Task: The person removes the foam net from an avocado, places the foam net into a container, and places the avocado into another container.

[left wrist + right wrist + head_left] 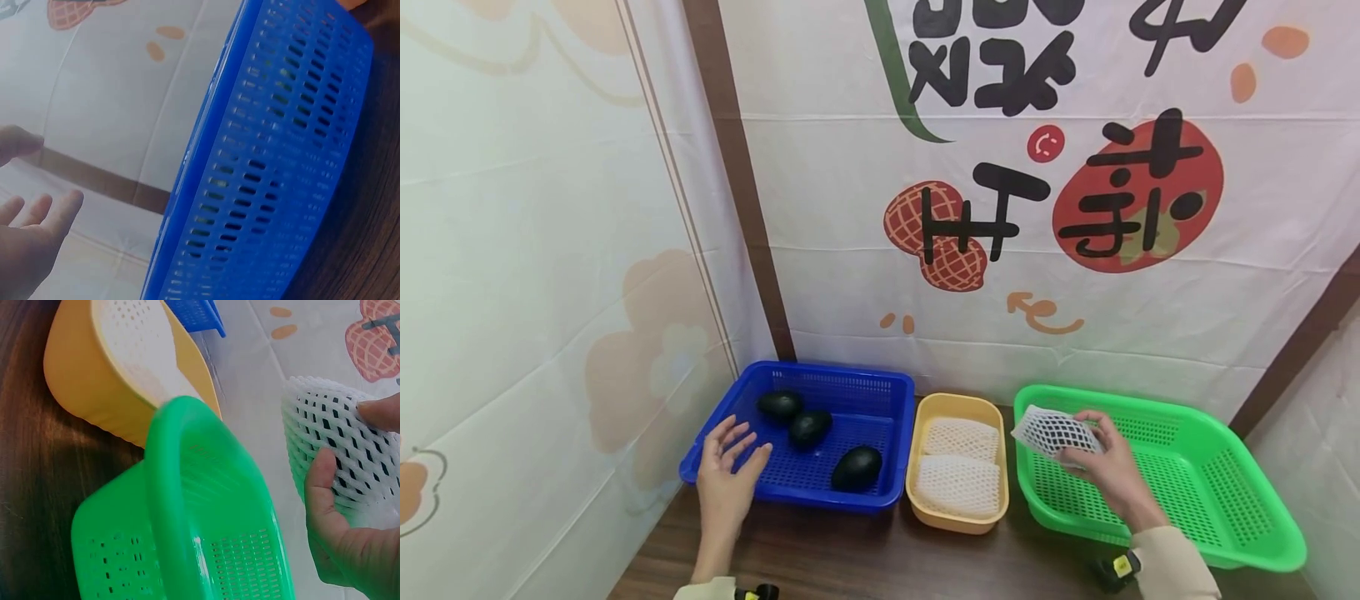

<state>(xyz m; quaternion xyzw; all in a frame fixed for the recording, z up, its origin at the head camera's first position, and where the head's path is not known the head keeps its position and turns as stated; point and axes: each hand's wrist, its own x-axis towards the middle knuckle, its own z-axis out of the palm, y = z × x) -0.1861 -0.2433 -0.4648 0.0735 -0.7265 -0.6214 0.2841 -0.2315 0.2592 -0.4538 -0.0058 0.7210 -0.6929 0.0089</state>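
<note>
My right hand (1112, 468) grips a dark avocado in a white foam net sleeve (1054, 432), above the left part of the green basket (1213, 467). In the right wrist view, thumb and fingers press the sleeve (331, 431) from both sides, and dark skin shows through the mesh. My left hand (727, 475) hovers over the left front edge of the blue basket (880, 387), fingers spread and slightly bent, holding nothing. Inside that basket lie three bare dark avocados (856, 468). From the left wrist, the hand (34, 250) stands apart from the basket's wall (250, 162).
Between the two baskets stands a small yellow tub (955, 523) with white foam net sleeves (958, 483) lying in it. All rest on a brown wooden table (865, 558). A printed cloth (835, 275) hangs close behind, and another cloth (550, 333) is at left.
</note>
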